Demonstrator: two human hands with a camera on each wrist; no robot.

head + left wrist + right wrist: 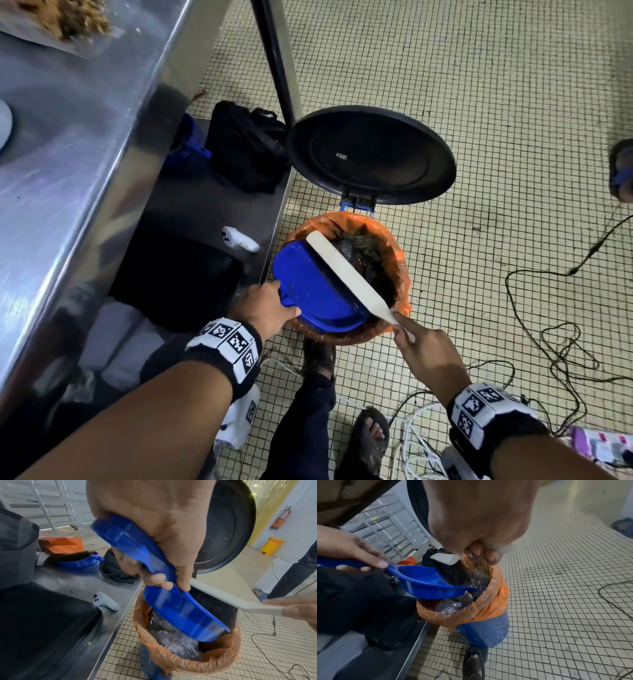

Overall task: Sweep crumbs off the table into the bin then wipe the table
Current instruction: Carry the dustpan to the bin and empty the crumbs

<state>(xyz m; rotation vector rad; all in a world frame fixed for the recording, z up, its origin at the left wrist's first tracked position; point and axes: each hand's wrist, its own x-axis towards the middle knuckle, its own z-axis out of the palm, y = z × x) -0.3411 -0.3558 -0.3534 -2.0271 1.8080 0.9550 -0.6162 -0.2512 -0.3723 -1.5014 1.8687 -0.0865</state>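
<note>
Fingers (154,578) grip dustpan (318,291), others (488,557) brush (346,274), bristles half hidden over bin (397,253).

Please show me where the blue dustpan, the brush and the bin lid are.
blue dustpan (315,291): head view, inside of the pan.
brush (346,274): head view, its white back.
bin lid (370,157): head view, dark underside of the open lid.

1. The bench (68,164) is brushed metal with a soft sheen.
2. The dustpan (315,291) is glossy blue plastic.
3. The bin liner (481,609) is thin, crinkled orange plastic.
4. The bin lid (371,154) looks like matt black plastic.
5. The floor (513,102) is small glazed tiles.
</note>
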